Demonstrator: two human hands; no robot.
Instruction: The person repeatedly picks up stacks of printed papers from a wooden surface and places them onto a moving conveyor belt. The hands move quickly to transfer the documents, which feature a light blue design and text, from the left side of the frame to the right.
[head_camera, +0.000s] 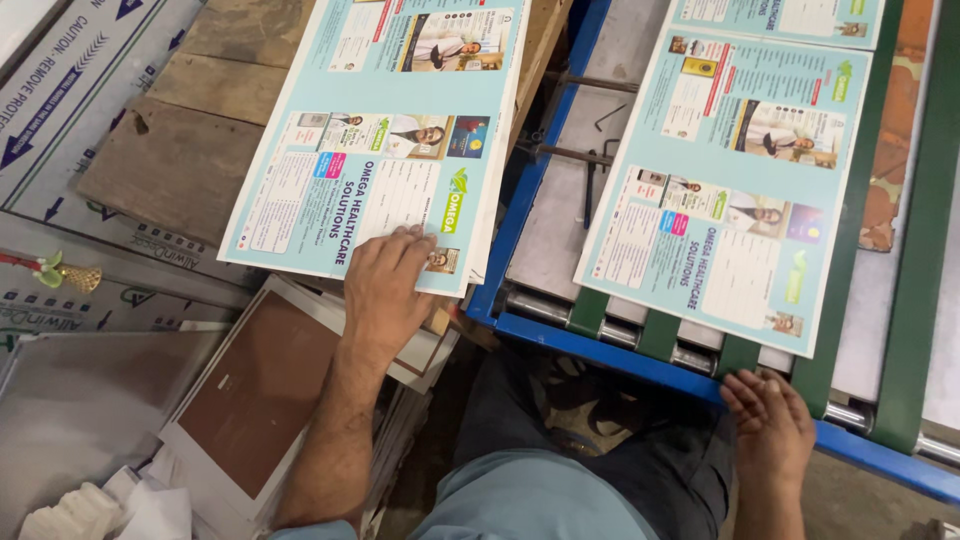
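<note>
My left hand (385, 285) lies flat, fingers spread a little, on the near edge of a stack of pale blue printed sheets (380, 130) with photos and text blocks. The stack sits on a wooden pallet (190, 150) at the left. My right hand (768, 415) rests with its fingers curled at the blue front rail (620, 355) of a conveyor machine, just below a single printed sheet (725, 190) that lies on green belts (660, 335). A second sheet (780, 18) lies farther along the machine.
Metal rollers (690, 355) show between the green belts. Grey boards with printed arrows (70, 90) lie at the far left. A brown panel in a white frame (255, 395) and crumpled white paper (110, 510) lie near my left arm. A small gold bell (78, 277) is left.
</note>
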